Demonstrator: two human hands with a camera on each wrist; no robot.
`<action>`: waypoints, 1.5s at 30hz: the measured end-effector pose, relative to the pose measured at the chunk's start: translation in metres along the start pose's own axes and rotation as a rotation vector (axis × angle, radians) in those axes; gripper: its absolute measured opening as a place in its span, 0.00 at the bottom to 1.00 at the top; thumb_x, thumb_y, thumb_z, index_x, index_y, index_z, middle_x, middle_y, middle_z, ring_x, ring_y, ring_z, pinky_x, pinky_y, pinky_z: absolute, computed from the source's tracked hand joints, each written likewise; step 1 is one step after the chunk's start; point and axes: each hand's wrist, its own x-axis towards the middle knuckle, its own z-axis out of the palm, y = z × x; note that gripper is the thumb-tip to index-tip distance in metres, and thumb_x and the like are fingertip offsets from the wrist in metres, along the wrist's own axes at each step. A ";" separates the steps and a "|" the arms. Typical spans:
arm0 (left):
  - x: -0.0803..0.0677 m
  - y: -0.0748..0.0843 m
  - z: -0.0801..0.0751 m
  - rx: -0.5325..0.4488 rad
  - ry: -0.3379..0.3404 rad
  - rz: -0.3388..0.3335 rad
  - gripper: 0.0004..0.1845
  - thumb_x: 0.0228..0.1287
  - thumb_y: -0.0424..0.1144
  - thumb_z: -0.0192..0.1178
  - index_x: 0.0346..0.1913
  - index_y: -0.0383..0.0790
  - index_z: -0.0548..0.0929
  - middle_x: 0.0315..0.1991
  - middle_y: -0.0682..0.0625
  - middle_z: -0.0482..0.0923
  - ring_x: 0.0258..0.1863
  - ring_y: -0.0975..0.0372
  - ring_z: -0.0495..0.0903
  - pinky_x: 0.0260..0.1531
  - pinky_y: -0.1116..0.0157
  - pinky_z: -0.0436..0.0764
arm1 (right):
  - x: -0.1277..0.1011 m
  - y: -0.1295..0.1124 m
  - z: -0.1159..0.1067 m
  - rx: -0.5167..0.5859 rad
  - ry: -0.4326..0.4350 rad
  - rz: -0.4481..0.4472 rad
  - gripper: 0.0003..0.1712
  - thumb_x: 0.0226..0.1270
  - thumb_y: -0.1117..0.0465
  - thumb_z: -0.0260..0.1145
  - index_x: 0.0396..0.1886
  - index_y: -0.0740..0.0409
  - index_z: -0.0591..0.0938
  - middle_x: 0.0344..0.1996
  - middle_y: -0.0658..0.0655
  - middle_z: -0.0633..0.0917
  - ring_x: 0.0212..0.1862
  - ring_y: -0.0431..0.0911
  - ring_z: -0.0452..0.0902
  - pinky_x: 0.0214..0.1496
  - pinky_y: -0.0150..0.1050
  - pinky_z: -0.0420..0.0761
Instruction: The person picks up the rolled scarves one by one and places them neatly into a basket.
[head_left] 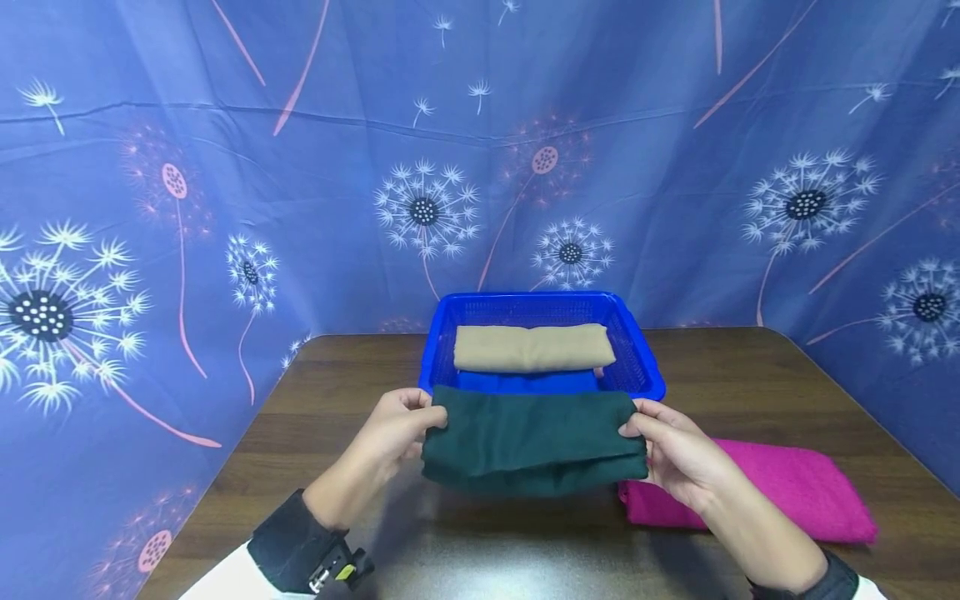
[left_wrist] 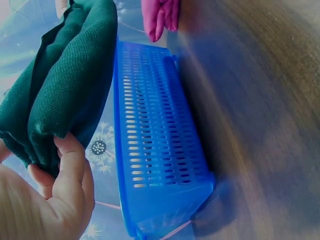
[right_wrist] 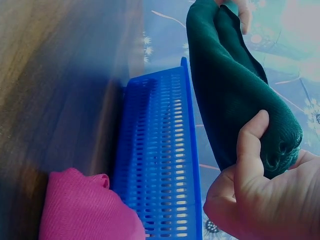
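Hands hold a folded green cloth [head_left: 528,440] by its two ends, raised off the counter [head_left: 480,550] just in front of the blue basket [head_left: 645,367]. Left hand [head_left: 390,437] pinches the left end, thumb on top, fingers curled under; left wrist view shows the thumb [left_wrist: 70,160] pressed against the stacked folds. Right hand [head_left: 675,454] grips the right end the same way, thumb [right_wrist: 250,145] across the fold edge. Cloth lies level, long side across, its far edge near the basket's front rim; whether they touch cannot be told. Basket sits at the counter's far side and holds a folded tan cloth [head_left: 532,347] along its back wall. Pink cloth [head_left: 787,492], folded, lies on the counter to the right, partly behind the right hand. Dandelion-print blue curtain [head_left: 225,208] backs the scene.
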 end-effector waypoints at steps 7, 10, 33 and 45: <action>0.004 0.007 -0.001 0.004 0.033 -0.003 0.08 0.45 0.29 0.58 0.21 0.39 0.68 0.22 0.48 0.69 0.18 0.59 0.73 0.19 0.63 0.76 | 0.006 -0.006 0.001 -0.009 0.007 -0.014 0.10 0.58 0.70 0.51 0.40 0.56 0.70 0.29 0.51 0.80 0.33 0.44 0.79 0.41 0.46 0.77; 0.007 0.011 -0.001 -0.009 0.036 -0.005 0.08 0.45 0.29 0.58 0.20 0.39 0.68 0.23 0.47 0.70 0.20 0.58 0.74 0.22 0.60 0.78 | 0.010 -0.009 0.001 -0.006 0.019 -0.015 0.09 0.58 0.70 0.51 0.39 0.57 0.70 0.28 0.51 0.80 0.32 0.44 0.79 0.41 0.45 0.78; 0.036 0.029 -0.001 -0.017 0.057 0.029 0.07 0.43 0.29 0.57 0.20 0.40 0.69 0.16 0.54 0.64 0.14 0.66 0.63 0.12 0.70 0.67 | 0.038 -0.032 0.001 -0.067 0.136 -0.017 0.09 0.57 0.69 0.51 0.36 0.55 0.72 0.28 0.51 0.80 0.30 0.44 0.79 0.38 0.44 0.79; 0.054 0.038 -0.002 -0.072 0.009 0.030 0.04 0.45 0.30 0.57 0.25 0.37 0.72 0.26 0.49 0.71 0.20 0.62 0.73 0.26 0.61 0.79 | 0.049 -0.047 0.004 -0.104 0.186 -0.017 0.07 0.56 0.67 0.52 0.34 0.54 0.72 0.29 0.51 0.79 0.31 0.44 0.79 0.38 0.47 0.78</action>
